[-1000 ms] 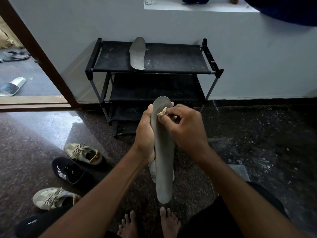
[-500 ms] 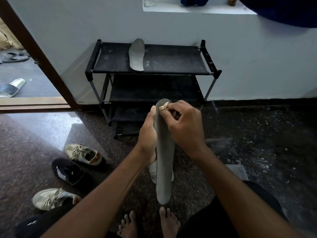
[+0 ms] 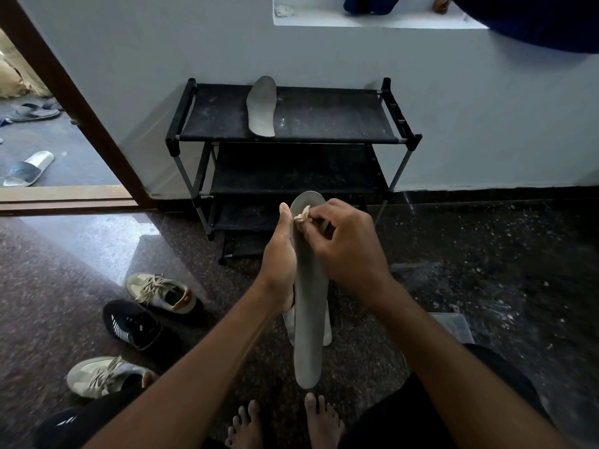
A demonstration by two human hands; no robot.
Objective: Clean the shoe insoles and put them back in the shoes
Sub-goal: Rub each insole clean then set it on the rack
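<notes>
The grey insole is held upright in front of the person, above their bare feet. The left hand clasps it from the left with the thumb up along its edge and the fingers hidden behind, while the right hand pinches a small crumpled cloth tightly and presses it onto the insole's upper end. A second insole lies on the top shelf of the black shoe rack against the wall, and on the floor to the left lie the far beige sneaker, the black sneaker and the near beige sneaker.
</notes>
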